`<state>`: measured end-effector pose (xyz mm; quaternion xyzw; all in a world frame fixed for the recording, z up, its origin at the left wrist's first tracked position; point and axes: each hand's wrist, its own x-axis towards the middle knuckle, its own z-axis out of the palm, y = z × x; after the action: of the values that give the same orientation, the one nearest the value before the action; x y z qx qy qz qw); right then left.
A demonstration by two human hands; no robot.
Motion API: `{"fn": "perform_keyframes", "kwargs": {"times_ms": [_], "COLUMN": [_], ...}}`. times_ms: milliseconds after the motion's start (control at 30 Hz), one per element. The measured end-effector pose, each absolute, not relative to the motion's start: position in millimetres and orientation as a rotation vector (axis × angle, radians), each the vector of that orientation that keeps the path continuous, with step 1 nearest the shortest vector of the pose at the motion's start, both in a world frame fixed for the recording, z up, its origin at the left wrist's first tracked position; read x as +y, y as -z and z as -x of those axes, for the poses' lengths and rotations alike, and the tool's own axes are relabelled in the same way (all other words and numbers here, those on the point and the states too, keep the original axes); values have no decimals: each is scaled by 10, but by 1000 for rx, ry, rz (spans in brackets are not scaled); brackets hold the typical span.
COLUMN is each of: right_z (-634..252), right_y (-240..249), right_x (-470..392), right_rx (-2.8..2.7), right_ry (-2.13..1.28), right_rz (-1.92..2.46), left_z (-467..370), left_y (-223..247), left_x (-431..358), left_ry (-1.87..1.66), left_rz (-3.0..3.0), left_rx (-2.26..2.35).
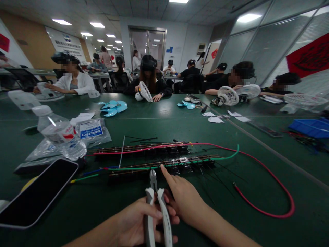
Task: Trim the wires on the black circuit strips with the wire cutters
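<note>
My left hand is wrapped round the white-handled cutting pliers, whose jaws point away from me at the near black strip. My right hand rests beside the pliers, its index finger stretched out onto the green wire, its other fingers curled near the handles. The green wire runs along the near black strip, which bears thin metal rods. Behind it lies a second black strip with a red cable along it; the cable loops round to the right. A pale cable tie sticks up at the left.
A phone, a plastic bottle and a plastic bag are at the left. Blue fan blades and a blue tray lie farther off. People sit across the green table with white fan parts.
</note>
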<state>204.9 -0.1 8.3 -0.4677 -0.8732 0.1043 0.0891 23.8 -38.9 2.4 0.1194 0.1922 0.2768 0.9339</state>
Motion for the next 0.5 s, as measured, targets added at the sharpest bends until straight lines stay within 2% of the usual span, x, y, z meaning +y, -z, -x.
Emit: {"fn": "perform_keyframes", "kwargs": {"times_ms": [500], "right_z": [-2035], "right_y": [-119], "right_x": [3], "right_rx": [-2620], "right_ry": [-313], "right_rz": [1412], "left_z": [-246], "left_y": [20], "left_x": [-421], "left_ry": [-591], "left_rz": [-277], "left_rx": [382]}}
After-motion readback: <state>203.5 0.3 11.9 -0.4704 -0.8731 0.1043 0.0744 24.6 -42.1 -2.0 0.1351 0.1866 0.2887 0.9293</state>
